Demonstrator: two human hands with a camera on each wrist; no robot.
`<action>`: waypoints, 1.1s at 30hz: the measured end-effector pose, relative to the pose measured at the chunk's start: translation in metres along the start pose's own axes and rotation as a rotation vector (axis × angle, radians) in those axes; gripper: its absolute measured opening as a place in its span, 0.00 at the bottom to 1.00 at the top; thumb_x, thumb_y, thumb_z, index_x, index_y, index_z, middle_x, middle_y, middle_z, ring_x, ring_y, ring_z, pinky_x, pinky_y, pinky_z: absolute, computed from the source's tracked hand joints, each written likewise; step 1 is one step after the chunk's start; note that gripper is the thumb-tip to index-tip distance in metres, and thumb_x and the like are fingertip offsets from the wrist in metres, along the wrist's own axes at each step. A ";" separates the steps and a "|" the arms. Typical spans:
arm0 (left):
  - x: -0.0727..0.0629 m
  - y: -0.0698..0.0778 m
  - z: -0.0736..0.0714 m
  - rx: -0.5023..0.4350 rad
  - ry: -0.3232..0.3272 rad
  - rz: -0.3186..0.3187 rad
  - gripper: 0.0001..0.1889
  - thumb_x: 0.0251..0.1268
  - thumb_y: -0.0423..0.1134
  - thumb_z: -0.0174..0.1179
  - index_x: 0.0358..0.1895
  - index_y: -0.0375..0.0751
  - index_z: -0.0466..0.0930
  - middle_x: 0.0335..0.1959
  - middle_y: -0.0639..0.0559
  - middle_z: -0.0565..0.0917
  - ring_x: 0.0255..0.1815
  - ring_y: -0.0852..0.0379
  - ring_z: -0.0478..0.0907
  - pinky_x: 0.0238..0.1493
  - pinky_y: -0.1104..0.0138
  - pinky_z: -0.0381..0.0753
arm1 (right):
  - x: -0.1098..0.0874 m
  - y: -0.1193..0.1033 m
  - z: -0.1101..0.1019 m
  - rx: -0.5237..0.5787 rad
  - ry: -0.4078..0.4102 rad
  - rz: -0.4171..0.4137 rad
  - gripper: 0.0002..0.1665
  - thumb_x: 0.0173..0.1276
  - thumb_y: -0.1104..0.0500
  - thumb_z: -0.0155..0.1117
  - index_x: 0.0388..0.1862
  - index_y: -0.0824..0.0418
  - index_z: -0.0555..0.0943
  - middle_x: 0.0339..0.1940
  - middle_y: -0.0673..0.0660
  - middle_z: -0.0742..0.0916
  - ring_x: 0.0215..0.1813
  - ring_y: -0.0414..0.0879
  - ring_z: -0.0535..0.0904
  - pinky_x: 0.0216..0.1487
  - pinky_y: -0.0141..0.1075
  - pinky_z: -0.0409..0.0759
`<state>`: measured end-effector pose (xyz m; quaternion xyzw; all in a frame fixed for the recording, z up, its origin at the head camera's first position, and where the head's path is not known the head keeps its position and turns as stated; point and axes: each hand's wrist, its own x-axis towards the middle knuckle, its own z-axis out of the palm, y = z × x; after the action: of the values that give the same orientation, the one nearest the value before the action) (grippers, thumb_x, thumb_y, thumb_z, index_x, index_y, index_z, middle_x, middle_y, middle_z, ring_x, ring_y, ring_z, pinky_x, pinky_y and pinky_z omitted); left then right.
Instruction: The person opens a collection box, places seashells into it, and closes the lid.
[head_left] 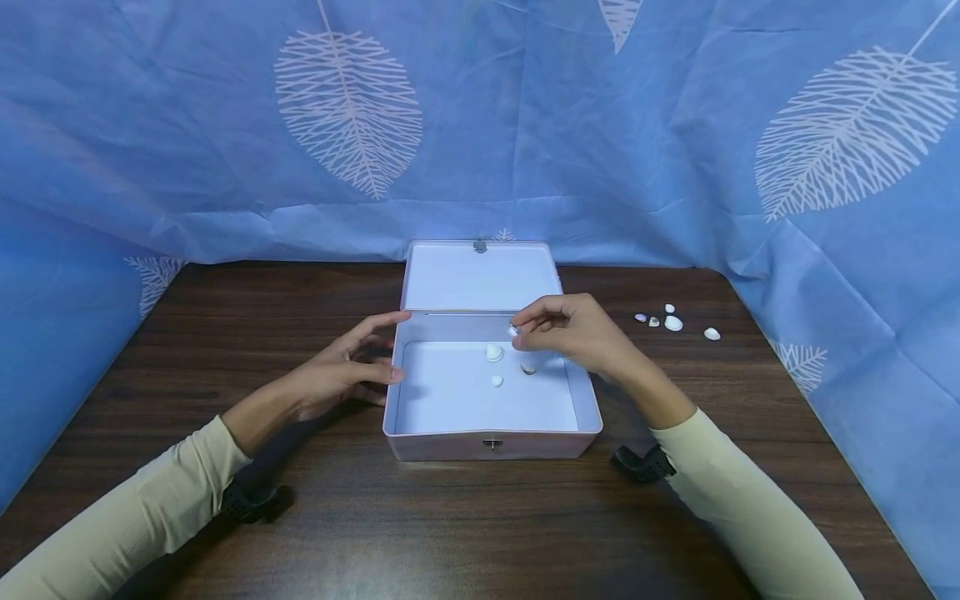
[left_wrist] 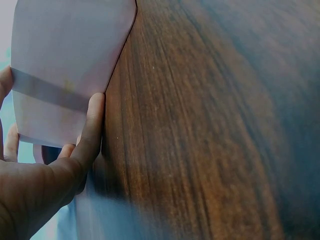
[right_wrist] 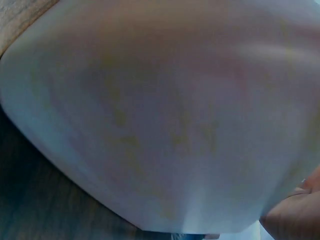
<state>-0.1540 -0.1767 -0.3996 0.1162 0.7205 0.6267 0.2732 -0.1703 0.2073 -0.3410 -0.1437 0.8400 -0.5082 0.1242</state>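
A pale metal box (head_left: 495, 448) stands on the table with its lid (head_left: 480, 275) tipped back. My left hand (head_left: 341, 367) rests against its left wall, thumb at the rim, fingers spread; in the left wrist view that hand (left_wrist: 45, 175) touches the box's side (left_wrist: 60, 45). Over the back right of the box, my right hand (head_left: 570, 333) pinches a small white seashell (head_left: 513, 330) between thumb and fingers. On the box floor lie a larger white shell (head_left: 494, 352), a brownish shell (head_left: 528, 368) and a tiny white shell (head_left: 497, 381). The box's wall (right_wrist: 165, 115) fills most of the right wrist view.
Several loose shells, among them a white one (head_left: 673, 322) and another farther right (head_left: 712, 334), lie on the dark wooden table (head_left: 420, 533) to the box's right. A blue leaf-print cloth (head_left: 480, 125) hangs behind and around the table.
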 end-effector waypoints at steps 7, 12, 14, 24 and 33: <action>0.000 -0.001 -0.001 0.002 0.000 0.002 0.49 0.79 0.42 0.72 0.93 0.67 0.53 0.92 0.36 0.49 0.81 0.25 0.70 0.60 0.45 0.93 | 0.001 -0.004 0.008 -0.012 -0.020 -0.010 0.17 0.72 0.58 0.82 0.56 0.60 0.93 0.47 0.56 0.93 0.46 0.50 0.88 0.49 0.40 0.89; 0.001 -0.001 0.000 -0.003 0.002 -0.005 0.49 0.79 0.42 0.73 0.93 0.68 0.53 0.92 0.36 0.49 0.83 0.24 0.67 0.60 0.44 0.93 | 0.003 -0.006 0.012 -0.011 -0.045 -0.016 0.16 0.73 0.59 0.81 0.57 0.59 0.93 0.47 0.56 0.93 0.46 0.50 0.88 0.49 0.40 0.89; 0.001 -0.001 0.000 -0.003 0.004 -0.008 0.49 0.78 0.42 0.73 0.93 0.68 0.54 0.91 0.36 0.49 0.83 0.24 0.67 0.60 0.44 0.93 | 0.003 -0.006 0.013 -0.007 -0.051 -0.015 0.16 0.73 0.58 0.81 0.57 0.60 0.93 0.47 0.55 0.93 0.47 0.49 0.88 0.49 0.40 0.88; 0.000 -0.001 -0.001 -0.002 0.002 -0.004 0.49 0.79 0.42 0.73 0.93 0.68 0.53 0.91 0.35 0.51 0.82 0.25 0.69 0.59 0.45 0.93 | 0.006 -0.005 0.016 0.013 -0.065 -0.023 0.20 0.74 0.60 0.80 0.60 0.67 0.91 0.46 0.55 0.94 0.47 0.48 0.90 0.51 0.39 0.90; 0.001 0.000 -0.001 0.002 0.005 -0.008 0.49 0.78 0.41 0.73 0.93 0.69 0.53 0.91 0.35 0.51 0.81 0.25 0.70 0.59 0.45 0.93 | 0.001 -0.005 0.008 -0.006 -0.037 -0.004 0.20 0.73 0.56 0.82 0.60 0.64 0.92 0.47 0.57 0.93 0.49 0.50 0.89 0.52 0.42 0.90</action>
<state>-0.1551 -0.1775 -0.3999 0.1122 0.7224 0.6250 0.2738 -0.1678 0.1981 -0.3406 -0.1548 0.8388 -0.5033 0.1382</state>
